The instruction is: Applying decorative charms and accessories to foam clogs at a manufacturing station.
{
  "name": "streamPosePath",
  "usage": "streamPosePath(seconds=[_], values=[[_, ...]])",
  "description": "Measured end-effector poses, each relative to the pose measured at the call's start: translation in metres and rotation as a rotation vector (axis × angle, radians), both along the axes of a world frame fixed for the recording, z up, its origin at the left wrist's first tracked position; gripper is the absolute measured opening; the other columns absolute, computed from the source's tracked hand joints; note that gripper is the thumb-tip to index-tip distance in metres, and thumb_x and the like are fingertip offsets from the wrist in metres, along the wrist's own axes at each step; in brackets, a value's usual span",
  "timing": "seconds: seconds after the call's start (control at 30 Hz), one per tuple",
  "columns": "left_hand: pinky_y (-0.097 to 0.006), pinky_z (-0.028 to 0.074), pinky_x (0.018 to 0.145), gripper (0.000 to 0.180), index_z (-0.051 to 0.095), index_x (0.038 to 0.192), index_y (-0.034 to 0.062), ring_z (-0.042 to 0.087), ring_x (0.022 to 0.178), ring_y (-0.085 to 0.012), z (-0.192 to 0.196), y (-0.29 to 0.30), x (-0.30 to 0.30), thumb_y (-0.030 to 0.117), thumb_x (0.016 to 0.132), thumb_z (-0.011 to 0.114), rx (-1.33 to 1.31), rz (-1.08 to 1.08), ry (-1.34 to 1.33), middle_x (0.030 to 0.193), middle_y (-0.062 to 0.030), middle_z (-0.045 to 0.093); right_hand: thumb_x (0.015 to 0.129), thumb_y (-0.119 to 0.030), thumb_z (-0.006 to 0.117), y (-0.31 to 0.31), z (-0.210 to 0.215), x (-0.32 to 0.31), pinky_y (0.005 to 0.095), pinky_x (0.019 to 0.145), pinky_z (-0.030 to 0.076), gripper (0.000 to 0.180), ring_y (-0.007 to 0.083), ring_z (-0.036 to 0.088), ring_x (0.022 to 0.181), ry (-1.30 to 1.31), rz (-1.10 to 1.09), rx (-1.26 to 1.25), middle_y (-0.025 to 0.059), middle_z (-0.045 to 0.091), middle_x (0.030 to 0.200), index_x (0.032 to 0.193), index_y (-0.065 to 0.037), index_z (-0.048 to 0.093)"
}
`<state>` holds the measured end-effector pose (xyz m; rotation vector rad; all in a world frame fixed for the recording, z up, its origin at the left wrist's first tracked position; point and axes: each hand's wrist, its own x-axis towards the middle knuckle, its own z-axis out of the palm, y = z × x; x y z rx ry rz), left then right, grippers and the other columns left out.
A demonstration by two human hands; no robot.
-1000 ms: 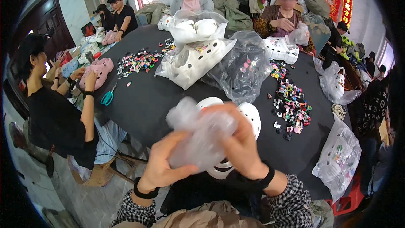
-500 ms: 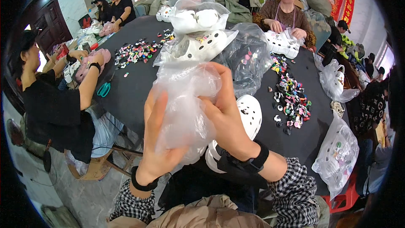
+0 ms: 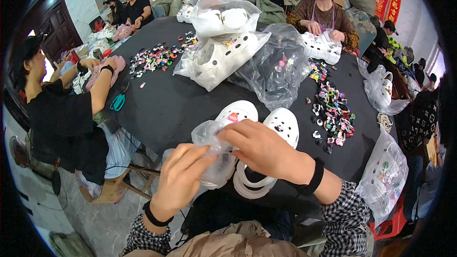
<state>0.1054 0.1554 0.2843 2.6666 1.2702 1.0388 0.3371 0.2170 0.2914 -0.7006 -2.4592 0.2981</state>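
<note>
A crumpled clear plastic bag (image 3: 208,134) hangs between my hands at the table's near edge. The fingers of my left hand (image 3: 180,177) are bent and pinch its left side. From the right, my right hand (image 3: 266,150) grips its upper part, thumb and fingers closed on the film. Just behind and under the bag lies a white clog (image 3: 240,109) with a red charm on its toe. Whether the plastic goes round its heel or only hangs before it, I cannot tell. Beside it, partly behind my right hand, is a second white clog (image 3: 282,126) with a dark charm.
Bagged white clogs (image 3: 223,57) are stacked in the middle. Loose charms lie in piles at left (image 3: 154,58) and right (image 3: 334,109). Teal-handled scissors (image 3: 117,102) are at the left edge, another bagged pair (image 3: 383,171) at the right. Several people work around the table.
Both hands have come down with the bag, from in front of the stack to the near clogs. The clog with the red charm, hidden before, now shows.
</note>
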Motion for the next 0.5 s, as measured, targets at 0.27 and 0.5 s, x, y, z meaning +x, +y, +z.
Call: streamPosePath(seconds=[0.27, 0.5], values=[[-0.044, 0.050, 0.088, 0.034, 0.067, 0.098, -0.0019, 0.061, 0.101, -0.0352, 0.009, 0.011, 0.012, -0.008, 0.066, 0.061, -0.179, -0.148, 0.076, 0.104, -0.0149, 0.066, 0.076, -0.010, 0.070, -0.011, 0.002, 0.001, 0.0595, 0.113, 0.032, 0.031, 0.0307, 0.054, 0.125, -0.295, -0.039, 0.276, 0.0068, 0.067, 0.098, 0.106, -0.007, 0.067], [-0.044, 0.050, 0.094, 0.036, 0.066, 0.105, -0.0001, 0.060, 0.111, -0.0379, -0.007, 0.035, 0.007, -0.005, 0.070, 0.064, -0.213, -0.138, 0.083, 0.120, -0.0187, 0.062, 0.080, -0.024, 0.066, -0.003, 0.000, -0.025, 0.0672, 0.119, 0.019, 0.022, 0.0343, 0.051, 0.126, -0.611, -0.214, 0.364, 0.0062, 0.068, 0.094, 0.088, -0.007, 0.077]])
